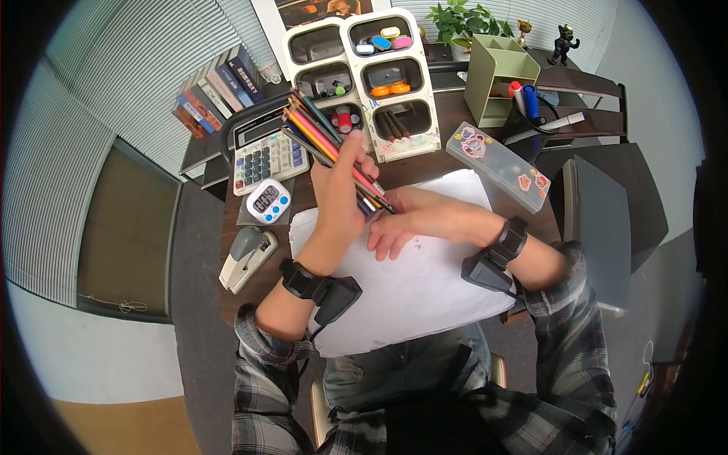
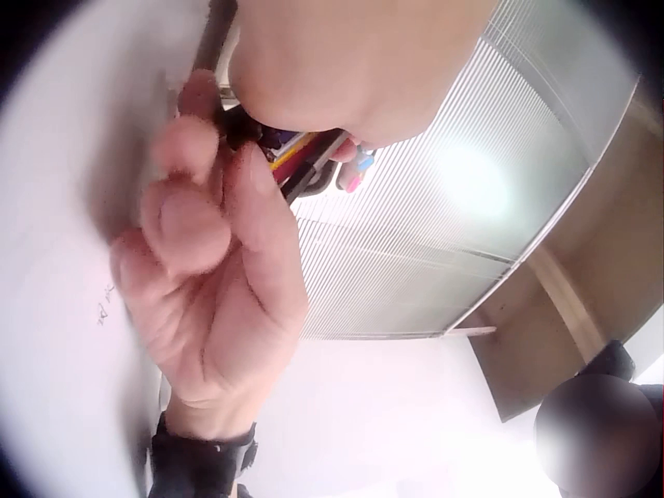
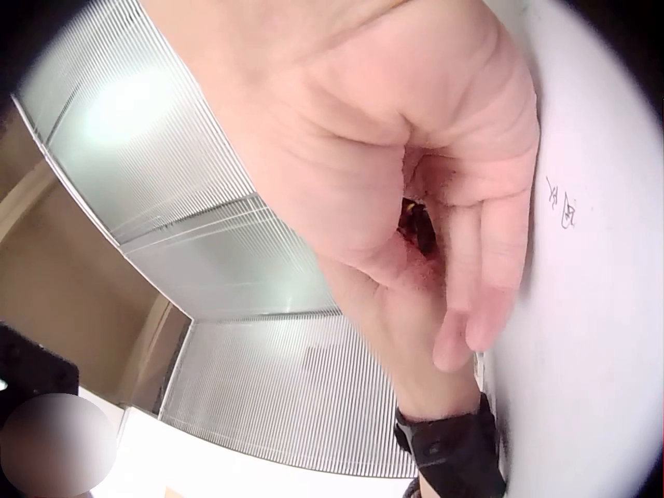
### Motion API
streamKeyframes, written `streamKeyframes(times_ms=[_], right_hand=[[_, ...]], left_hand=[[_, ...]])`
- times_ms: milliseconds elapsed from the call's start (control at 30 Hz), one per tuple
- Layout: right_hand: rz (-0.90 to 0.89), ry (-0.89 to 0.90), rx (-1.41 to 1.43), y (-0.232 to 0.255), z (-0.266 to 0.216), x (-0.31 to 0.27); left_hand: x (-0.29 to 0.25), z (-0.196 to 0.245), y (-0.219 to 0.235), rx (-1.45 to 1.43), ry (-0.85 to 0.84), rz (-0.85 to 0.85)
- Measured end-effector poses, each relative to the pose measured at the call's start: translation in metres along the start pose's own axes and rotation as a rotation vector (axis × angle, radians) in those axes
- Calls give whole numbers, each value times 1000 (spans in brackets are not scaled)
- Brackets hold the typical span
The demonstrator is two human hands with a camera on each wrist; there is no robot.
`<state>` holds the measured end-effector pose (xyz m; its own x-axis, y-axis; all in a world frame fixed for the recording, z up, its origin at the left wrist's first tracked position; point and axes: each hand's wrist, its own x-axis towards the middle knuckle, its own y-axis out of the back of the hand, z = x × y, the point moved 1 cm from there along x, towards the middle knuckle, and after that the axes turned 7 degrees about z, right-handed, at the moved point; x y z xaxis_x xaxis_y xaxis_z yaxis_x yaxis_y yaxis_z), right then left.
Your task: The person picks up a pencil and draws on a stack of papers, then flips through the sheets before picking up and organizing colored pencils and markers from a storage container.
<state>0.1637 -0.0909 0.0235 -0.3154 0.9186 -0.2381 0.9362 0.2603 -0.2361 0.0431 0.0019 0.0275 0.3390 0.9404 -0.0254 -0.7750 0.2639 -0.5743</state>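
A bundle of colored pencils (image 1: 317, 130) leans up and to the left over white paper (image 1: 425, 296). My left hand (image 1: 337, 193) grips the bundle around its middle, thumb uppermost. At the lower ends, my right hand (image 1: 432, 216) has its thumb and forefinger curled about the pencils, its other fingers bent low over the paper. Dark pencil ends (image 3: 417, 223) show in the hollow of the right hand in the right wrist view. In the left wrist view, pencil shafts (image 2: 301, 161) emerge between both hands, and most of the bundle is hidden.
Behind the hands stands a white organizer (image 1: 406, 144) with erasers, sharpeners and pencils in its compartments. A calculator (image 1: 265, 163), a timer (image 1: 268, 201) and a stapler (image 1: 249, 258) line the left side. To the right lie a clear pencil case (image 1: 497, 163) and a green holder (image 1: 485, 102).
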Motion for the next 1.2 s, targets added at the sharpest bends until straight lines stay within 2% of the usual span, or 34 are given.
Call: streamKeyframes(times_ms=[133, 333, 433, 533, 600, 733, 833, 1033, 1200], right_hand=[[-44, -101, -135, 0, -1, -2], [-143, -106, -176, 2, -2, -4], [-124, -116, -189, 0, -4, -5], [-99, -163, -158, -1, -6, -6], [-87, -186, -152, -1, -7, -7], [-77, -221, -126, 1, -4, -6], [-128, -139, -206, 4, -1, -4], [-167, -90, -273, -3, -12, -9], [-135, -50, -244, 1, -13, -8]], left_hand=[[6, 4, 4, -72, 40, 42], [5, 5, 3, -113, 33, 5], [0, 1, -1, -109, 70, 26], [-5, -4, -3, -40, 47, -24], [-8, -9, -5, -3, 120, -78], [-10, -7, -5, -6, 93, -94], [-5, 4, -4, -62, 46, -50], [-2, 2, -2, -26, 49, -11], [0, -2, 0, 39, -8, -6]])
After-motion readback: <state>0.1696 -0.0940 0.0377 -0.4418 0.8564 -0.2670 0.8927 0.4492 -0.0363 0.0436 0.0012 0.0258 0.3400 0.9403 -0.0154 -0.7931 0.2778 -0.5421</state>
